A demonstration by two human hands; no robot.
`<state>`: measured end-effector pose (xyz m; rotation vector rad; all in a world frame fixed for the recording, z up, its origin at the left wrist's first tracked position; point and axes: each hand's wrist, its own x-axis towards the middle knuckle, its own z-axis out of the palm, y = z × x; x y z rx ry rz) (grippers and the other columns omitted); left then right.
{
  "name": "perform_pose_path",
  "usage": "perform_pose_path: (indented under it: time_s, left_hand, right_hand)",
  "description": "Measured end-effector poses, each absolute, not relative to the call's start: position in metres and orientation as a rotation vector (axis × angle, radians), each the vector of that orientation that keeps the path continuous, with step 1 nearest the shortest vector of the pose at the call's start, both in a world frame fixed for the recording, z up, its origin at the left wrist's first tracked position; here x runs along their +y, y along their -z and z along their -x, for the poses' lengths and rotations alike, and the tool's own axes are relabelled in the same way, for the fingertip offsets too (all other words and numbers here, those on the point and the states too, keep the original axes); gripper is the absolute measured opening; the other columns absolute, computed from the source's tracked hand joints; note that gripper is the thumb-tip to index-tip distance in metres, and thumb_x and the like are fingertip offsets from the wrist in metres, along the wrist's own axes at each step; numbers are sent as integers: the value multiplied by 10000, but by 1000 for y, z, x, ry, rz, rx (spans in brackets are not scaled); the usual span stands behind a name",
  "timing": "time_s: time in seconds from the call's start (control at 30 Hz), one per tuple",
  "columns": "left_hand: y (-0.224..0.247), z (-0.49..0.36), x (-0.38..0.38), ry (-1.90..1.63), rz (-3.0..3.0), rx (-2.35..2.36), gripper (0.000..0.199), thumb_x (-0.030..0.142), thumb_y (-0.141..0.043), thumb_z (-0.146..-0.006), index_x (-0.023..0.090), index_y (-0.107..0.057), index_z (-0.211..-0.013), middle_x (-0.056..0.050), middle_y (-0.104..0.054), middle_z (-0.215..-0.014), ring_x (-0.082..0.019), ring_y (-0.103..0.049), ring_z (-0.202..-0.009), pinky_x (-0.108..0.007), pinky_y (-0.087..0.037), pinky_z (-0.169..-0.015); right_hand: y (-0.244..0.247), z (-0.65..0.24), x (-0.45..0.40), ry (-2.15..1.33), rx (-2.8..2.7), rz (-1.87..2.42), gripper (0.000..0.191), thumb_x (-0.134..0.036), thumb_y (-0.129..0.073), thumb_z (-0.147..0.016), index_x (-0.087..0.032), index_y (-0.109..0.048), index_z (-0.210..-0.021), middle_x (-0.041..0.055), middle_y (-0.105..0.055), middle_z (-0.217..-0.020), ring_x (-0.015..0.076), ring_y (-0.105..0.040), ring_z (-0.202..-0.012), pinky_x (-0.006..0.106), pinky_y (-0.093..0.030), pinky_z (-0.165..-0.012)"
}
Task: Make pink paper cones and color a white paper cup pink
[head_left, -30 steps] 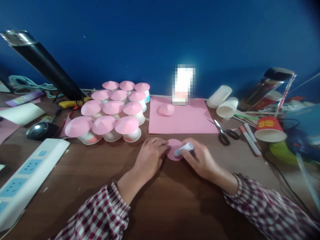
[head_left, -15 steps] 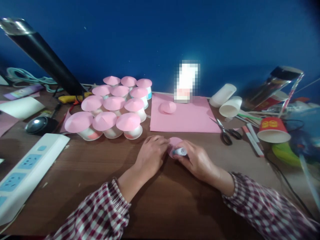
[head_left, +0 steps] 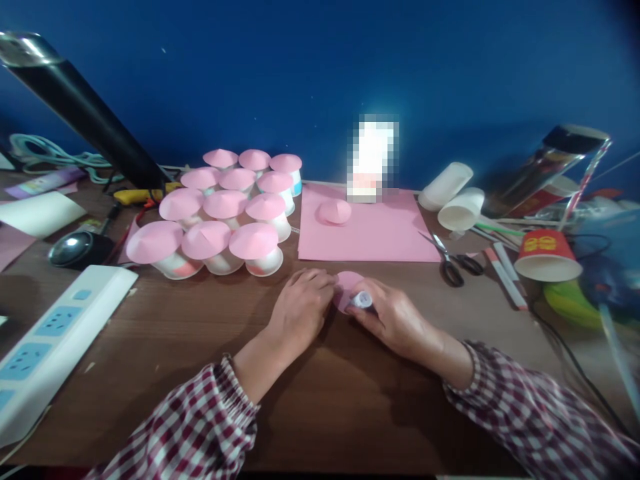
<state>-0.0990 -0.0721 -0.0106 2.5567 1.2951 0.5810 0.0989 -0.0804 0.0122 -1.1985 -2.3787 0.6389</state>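
Observation:
A small pink paper circle [head_left: 345, 285] lies on the brown table between my hands. My left hand [head_left: 306, 301] is closed at its left edge, pressing it down; the fingertips are partly hidden. In my closed right hand [head_left: 393, 313] is a glue stick [head_left: 363, 300], a short whitish tube tilted over the circle, its round base facing me. Beyond my hands a small pink paper cone [head_left: 335, 212] rests on a stack of pink paper [head_left: 370, 243]. To the left stand several paper cups [head_left: 223, 262] in rows, upside down, each topped with a pink paper cone [head_left: 206, 240].
Scissors [head_left: 450, 267] and markers [head_left: 506, 277] lie to the right, near a red paper cup [head_left: 545, 253] and white paper cups [head_left: 461, 209]. On the left are a power strip [head_left: 60, 347] and a black cylinder [head_left: 95, 113]. A bright, pixelated upright object [head_left: 373, 160] stands at the back.
The glue stick has tipped, so its base points more toward me, and it has shifted slightly left over the paper circle. My left hand stays at the circle's edge. The whole view has shifted slightly.

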Motion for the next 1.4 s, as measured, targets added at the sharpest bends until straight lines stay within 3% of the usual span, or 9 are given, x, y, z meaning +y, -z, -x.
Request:
perform_pose_path:
  time_s: [0.27,0.47,0.6,0.87,1.17,1.4]
  left_hand:
    - [9,99,-73,-623,-2557,1278,284,81,-505,-817,190,-656,-1031,-53,-656,-1128,-225,-540,-1074,-423,-432,-937]
    - [13,98,-71,-689,-2557,1294,266,105,-482,-855,213,-665,-1014,-50,-673,-1084,-211,-559,-1043,-420,-442,-918]
    - [11,98,-71,-671,-2532,1279,257,116,-477,-858,196,-661,-1018,-58,-671,-1074,-211,-558,-1045,-420,-442,-927]
    - [8,97,-72,-624,-2515,1274,268,108,-474,-851,182,-655,-1034,-52,-658,-1084,-220,-546,-1052,-419,-433,-932]
    - [10,100,-72,-629,-2537,1258,272,87,-515,-809,188,-660,-1016,-41,-649,-1134,-227,-533,-1071,-412,-416,-949]
    - [10,99,-71,-569,-2533,1278,245,148,-493,-858,192,-646,-1045,-45,-659,-1091,-223,-534,-1068,-404,-411,-952]
  right_hand:
    - [-18,-102,-80,-711,-2312,1245,120,-292,-502,-896,-217,-481,-805,29,-588,-776,161,-521,-650,270,-386,-583]
    - [-21,-110,-82,-1051,-1902,1358,279,-347,-430,-935,-210,-476,-696,-9,-583,-559,133,-522,-526,250,-400,-543]
    - [-18,-106,-81,-1021,-1716,1339,229,-368,-456,-925,-198,-532,-791,16,-637,-665,150,-572,-607,253,-430,-585]
    - [-10,-96,-79,-703,-2056,1293,87,-290,-531,-876,-209,-554,-899,47,-632,-820,193,-579,-746,297,-440,-710]
    - [-10,-91,-81,-747,-2164,1180,105,-305,-518,-903,-219,-558,-949,64,-636,-943,205,-598,-837,296,-446,-734]
    - [-8,-94,-85,-713,-2263,1208,146,-328,-515,-903,-199,-541,-966,66,-630,-930,201,-593,-814,291,-439,-720]
